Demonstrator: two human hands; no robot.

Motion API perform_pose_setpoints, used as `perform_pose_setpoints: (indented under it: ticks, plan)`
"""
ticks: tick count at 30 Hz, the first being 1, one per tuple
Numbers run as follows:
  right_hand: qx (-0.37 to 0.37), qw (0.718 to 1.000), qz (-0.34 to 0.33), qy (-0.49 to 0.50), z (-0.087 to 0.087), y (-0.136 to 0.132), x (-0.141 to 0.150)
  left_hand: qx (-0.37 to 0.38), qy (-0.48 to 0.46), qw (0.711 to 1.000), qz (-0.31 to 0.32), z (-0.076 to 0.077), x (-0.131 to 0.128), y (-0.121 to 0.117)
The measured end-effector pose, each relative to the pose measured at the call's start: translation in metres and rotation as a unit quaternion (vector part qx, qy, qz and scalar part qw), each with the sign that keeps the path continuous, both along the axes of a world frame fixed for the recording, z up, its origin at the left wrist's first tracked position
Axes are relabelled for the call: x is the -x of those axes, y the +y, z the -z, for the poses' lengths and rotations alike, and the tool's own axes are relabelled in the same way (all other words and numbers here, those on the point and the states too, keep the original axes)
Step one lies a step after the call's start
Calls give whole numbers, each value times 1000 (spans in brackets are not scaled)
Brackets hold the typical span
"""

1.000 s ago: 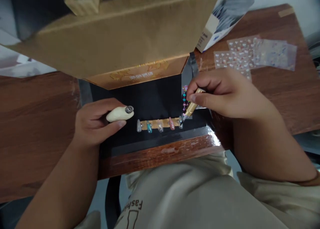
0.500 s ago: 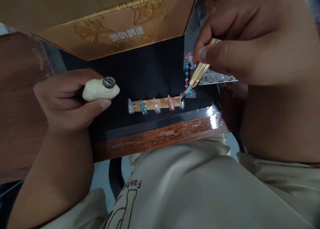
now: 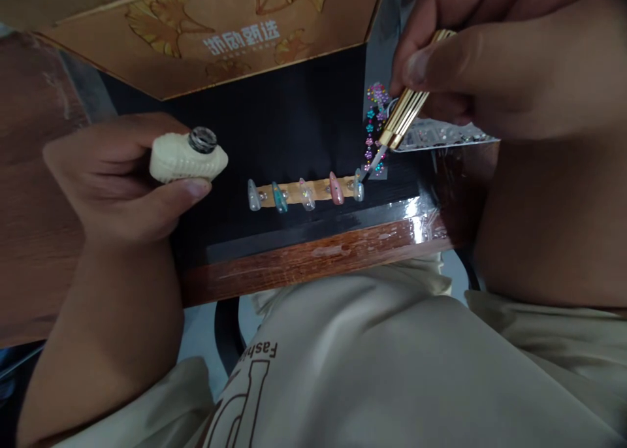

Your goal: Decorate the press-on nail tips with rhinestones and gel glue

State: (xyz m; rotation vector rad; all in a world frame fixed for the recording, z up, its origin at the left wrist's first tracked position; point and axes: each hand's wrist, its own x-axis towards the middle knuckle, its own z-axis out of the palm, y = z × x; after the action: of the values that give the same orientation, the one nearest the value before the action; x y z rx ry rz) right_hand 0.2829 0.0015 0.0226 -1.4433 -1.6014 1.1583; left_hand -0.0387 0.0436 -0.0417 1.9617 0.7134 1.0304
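Left hand (image 3: 117,180) gripping an uncapped, rounded cream bottle (image 3: 177,159), right hand (image 3: 482,63) pinching a ribbed gold-handled brush (image 3: 405,112), dark bristles (image 3: 366,175) at a clear glittery pointed false nail (image 3: 359,191).

- Brush tip (image 3: 365,176): too small to tell whether its bristles touch the rightmost nail tip (image 3: 359,191), near the bench's front edge.
- Gold cap (image 3: 400,120): upper part covered by the thumb of the right hand (image 3: 470,63), itself cut off by the picture's top edge.
- Bottle (image 3: 179,159): base hidden in the left hand (image 3: 122,180); markings too small to read.
- Strip (image 3: 321,191): partly hidden beneath the nail tips.
- Clear packet (image 3: 441,136), toward the bench's right: partly behind the right hand; contents too small to identify.
- Box (image 3: 235,59): top cut off; fine print illegible.
- Bench (image 3: 29,174): left end beyond the picture.
- Shirt print (image 3: 245,396): bottom cut off.
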Motion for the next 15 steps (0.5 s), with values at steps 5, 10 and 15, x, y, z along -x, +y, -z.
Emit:
perform_pose_setpoints:
  ticks: [5, 10, 15]
  plan:
    - [6, 1000, -11, 15, 2, 0, -2, -13, -18, 1000, 15, 7, 5, 6]
    - [25, 999, -21, -42, -2, 2, -3, -35, -48, 998, 39, 17, 7, 13]
    - [35, 998, -5, -42, -5, -1, 2, -29, -36, 999, 19, 14, 7, 13]
